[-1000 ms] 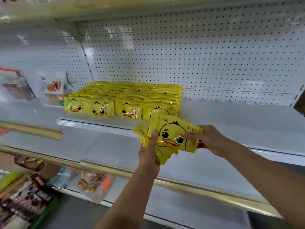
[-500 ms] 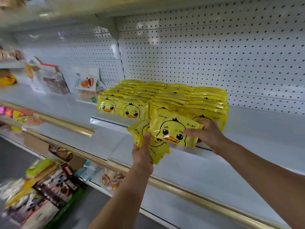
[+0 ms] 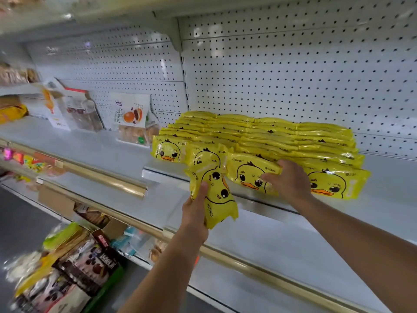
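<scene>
My left hand [image 3: 195,213] grips a tilted duck packet [image 3: 220,199] just off the shelf [image 3: 101,150] front edge. My right hand [image 3: 291,181] pinches a front-row packet [image 3: 246,175], which leans against the yellow stack [image 3: 270,134].

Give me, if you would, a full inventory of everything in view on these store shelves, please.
Yellow plastic duck-face packs: many, yellow, stacked in rows on the white metal shelf.
Front-row duck pack: one, yellow, shelf front, third from left.
Held duck pack: at least one, yellow, before the shelf edge.
White pouch with fruit picture: one, white and orange, left of the packs.
Clear box with red-edged card: one, clear, further left.
White pegboard back wall: one, white, behind the shelf.
Gold rails: two, gold, along shelf fronts.
Dark snack packs: several, brown, lower left.
Left hand: grips the held pack.
Right hand: pinches the front-row pack.
</scene>
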{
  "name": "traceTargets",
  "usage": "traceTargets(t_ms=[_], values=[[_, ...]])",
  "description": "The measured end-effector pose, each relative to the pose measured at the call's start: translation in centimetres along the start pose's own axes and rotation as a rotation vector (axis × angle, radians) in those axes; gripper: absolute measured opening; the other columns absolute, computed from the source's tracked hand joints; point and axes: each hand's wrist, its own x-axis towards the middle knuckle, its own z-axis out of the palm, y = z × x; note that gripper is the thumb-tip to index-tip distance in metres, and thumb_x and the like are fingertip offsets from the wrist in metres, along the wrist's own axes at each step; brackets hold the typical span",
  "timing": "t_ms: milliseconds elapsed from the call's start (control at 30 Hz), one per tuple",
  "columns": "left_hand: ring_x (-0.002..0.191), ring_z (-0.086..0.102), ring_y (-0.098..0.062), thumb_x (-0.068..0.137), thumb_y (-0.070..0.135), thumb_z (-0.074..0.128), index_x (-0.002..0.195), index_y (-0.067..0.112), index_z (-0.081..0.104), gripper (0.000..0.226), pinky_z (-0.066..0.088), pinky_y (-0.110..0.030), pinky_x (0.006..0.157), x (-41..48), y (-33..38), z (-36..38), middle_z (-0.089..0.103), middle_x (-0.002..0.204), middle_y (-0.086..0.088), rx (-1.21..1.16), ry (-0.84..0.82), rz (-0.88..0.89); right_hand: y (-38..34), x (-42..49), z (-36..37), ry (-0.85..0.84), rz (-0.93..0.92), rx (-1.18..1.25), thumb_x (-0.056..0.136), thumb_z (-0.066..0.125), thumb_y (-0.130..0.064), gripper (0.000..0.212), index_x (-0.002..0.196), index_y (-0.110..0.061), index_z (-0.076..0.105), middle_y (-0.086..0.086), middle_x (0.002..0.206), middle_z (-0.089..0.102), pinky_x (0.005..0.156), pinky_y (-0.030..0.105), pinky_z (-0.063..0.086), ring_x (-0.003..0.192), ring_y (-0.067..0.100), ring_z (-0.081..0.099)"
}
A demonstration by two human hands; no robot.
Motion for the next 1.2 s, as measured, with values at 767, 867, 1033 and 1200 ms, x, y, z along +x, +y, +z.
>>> traceTargets(t_ms=[767,867,1033,1200], values=[[0.091,0.073,-0.026,0.082,0.031,0.077,0.101,0.014,0.075,0.026,0.057,-0.041,0.082,-3.5,0.9,4.6,0.077,0.096,-0.009,0.735,-0.598,0.161,-0.4,-2.6,-5.3,-0.441,-0.125,0.523,0.084,0.072,-0.035,0.036,0.062,-0.012,0.056,0.002,0.059,0.043,0.055,0.026,0.033,0.055,0.011,0.041],[0.094,0.072,-0.03,0.08,0.018,0.079,0.107,0.01,0.072,0.029,0.057,-0.04,0.084,-4.0,0.5,5.6,0.076,0.1,-0.01,0.78,-0.767,0.167,2.0,-3.5,-6.5,-0.262,0.061,0.712,0.083,0.075,-0.025,0.02,0.065,-0.016,0.071,0.002,0.063,0.067,0.062,0.026,0.048,0.06,0.012,0.06],[0.086,0.071,-0.019,0.085,0.012,0.073,0.102,0.008,0.073,0.017,0.055,-0.028,0.073,-4.3,-0.4,8.1,0.075,0.097,-0.008,0.815,-0.917,0.198,6.6,-5.4,-7.4,-0.072,0.251,0.946,0.084,0.074,-0.021,0.024,0.087,0.003,0.071,0.011,0.078,0.067,0.067,0.03,0.051,0.07,0.021,0.061],[0.084,0.072,-0.018,0.081,0.013,0.078,0.104,0.014,0.075,0.023,0.057,-0.029,0.071,-4.0,-1.5,11.0,0.077,0.093,-0.004,0.813,-0.782,0.262,10.3,-6.4,-8.8,0.049,0.307,0.982,0.084,0.073,-0.024,0.027,0.08,0.002,0.069,0.009,0.068,0.06,0.063,0.028,0.044,0.064,0.02,0.052]])
